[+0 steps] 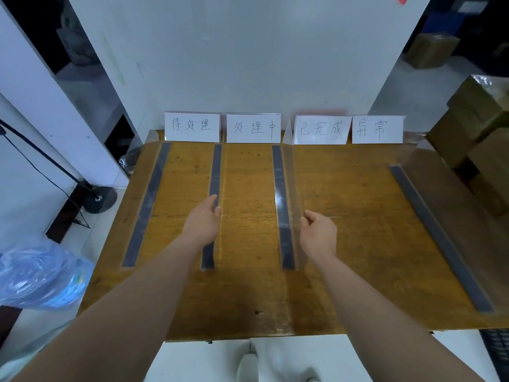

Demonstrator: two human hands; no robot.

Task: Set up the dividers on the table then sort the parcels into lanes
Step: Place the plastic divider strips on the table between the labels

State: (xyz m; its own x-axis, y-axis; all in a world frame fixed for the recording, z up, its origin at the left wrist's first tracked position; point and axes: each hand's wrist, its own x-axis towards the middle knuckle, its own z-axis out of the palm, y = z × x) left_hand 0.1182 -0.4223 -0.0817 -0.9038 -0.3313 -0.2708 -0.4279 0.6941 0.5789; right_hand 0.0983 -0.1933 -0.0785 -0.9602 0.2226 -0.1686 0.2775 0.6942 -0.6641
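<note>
As both run lengthwise toward signs [253, 128], left fingers [217, 209] pinch second divider [216, 166], right fingers [308, 216] third divider [277, 172]

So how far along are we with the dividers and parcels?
Done: label cards and outer dividers stand on the table. In hand: left hand holds the second divider, right hand the third divider. Left: cardboard parcels wait stacked at right; lanes hold none.

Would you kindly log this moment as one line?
phase: setup; left hand: grips second divider from left; right hand: pinches third divider
</note>
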